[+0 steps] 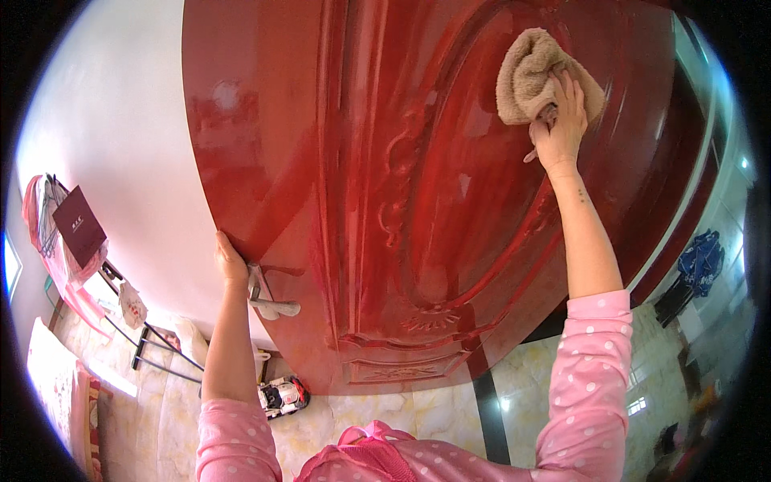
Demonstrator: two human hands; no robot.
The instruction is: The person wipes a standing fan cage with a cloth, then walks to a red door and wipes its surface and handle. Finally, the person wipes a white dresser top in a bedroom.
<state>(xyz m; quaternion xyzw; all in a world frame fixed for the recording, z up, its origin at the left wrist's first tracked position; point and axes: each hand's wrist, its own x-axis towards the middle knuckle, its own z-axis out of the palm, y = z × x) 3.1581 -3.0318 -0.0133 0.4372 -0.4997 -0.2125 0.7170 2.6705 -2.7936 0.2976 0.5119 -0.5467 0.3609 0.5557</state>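
A glossy red-brown wooden door with carved oval moulding fills the middle of the view. My right hand presses a folded tan terry towel against the upper right part of its panel. Lower down on the left, my left hand grips the door's outer edge, part of it hidden from view. Just beside that hand is the metal lever handle.
A clothes rack with hangers, a pink garment and a dark red paper bag stands left. Below the door, a white and black toy car sits on the marble-look tile floor. A bed is lower left; a blue item lies right.
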